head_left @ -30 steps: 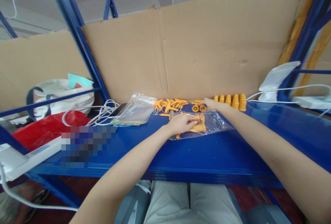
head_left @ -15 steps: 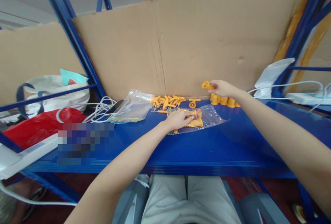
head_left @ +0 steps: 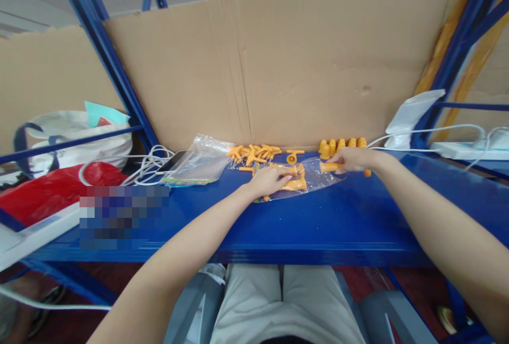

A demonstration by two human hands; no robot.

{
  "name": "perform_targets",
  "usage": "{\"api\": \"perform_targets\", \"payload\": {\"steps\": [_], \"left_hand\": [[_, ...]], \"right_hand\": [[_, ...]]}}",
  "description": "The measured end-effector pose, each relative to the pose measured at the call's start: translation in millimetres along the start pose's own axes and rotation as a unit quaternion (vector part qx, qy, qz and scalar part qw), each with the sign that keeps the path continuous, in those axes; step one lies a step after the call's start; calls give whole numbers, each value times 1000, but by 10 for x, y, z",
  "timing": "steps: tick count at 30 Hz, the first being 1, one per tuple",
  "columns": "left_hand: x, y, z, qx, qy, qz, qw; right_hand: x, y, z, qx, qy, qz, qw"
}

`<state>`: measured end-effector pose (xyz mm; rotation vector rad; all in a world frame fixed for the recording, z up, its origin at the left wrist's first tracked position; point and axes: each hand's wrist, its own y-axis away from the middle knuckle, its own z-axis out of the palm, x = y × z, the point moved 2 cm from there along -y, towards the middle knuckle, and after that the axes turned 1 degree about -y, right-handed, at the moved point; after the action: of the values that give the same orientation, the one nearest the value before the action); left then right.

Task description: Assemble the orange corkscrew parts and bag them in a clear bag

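Note:
My right hand (head_left: 353,159) is closed around a yellow plastic cup-shaped piece (head_left: 328,166), held sideways at the right end of a clear plastic bag (head_left: 316,179). My left hand (head_left: 267,181) lies over the bag's left part, its fingers closed on it. Inside the bag are several yellow pieces (head_left: 296,183), partly covered by my left fingers. Behind my right hand, several matching yellow cups (head_left: 332,147) stand in a row by the cardboard. A pile of yellow T-shaped handles (head_left: 260,152) with small chains lies behind my left hand.
Another clear bag (head_left: 204,161) lies on the blue shelf (head_left: 278,227), left of the pile. White cables (head_left: 153,166), a red bag (head_left: 67,187) and a white tote (head_left: 91,137) are farther left. Cardboard (head_left: 310,68) forms the back wall. A white pouch (head_left: 409,118) leans at right.
My right hand has come down and slightly forward with the yellow cup, from above the row to the bag's right end. My left hand stays on the bag. The view has shifted slightly.

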<state>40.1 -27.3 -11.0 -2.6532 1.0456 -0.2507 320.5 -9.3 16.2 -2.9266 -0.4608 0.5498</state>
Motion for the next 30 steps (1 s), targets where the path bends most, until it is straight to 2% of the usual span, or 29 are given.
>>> {"api": "perform_targets", "payload": {"steps": [3, 7, 12, 16, 22, 27, 30], "left_hand": [[1, 6, -3, -2, 5, -3, 1000], [11, 15, -13, -3, -5, -5, 1000], [34, 29, -42, -11, -16, -1, 1000], [43, 31, -51, -10, -15, 0, 1000], [24, 24, -40, -6, 6, -7, 1000], [-21, 13, -29, 4, 24, -10, 1000], [-43, 5, -20, 10, 34, -3, 999]], "right_hand": [[-99, 35, 23, -73, 37, 15, 997], [-180, 69, 8, -77, -10, 8, 997], [-261, 93, 12, -116, -63, -28, 991], [-336, 106, 76, -138, -87, -29, 986], [-431, 124, 140, -131, -205, -27, 970], [-471, 144, 177, -119, -211, 26, 970], [-464, 132, 213, -134, -230, 5, 964]]}}
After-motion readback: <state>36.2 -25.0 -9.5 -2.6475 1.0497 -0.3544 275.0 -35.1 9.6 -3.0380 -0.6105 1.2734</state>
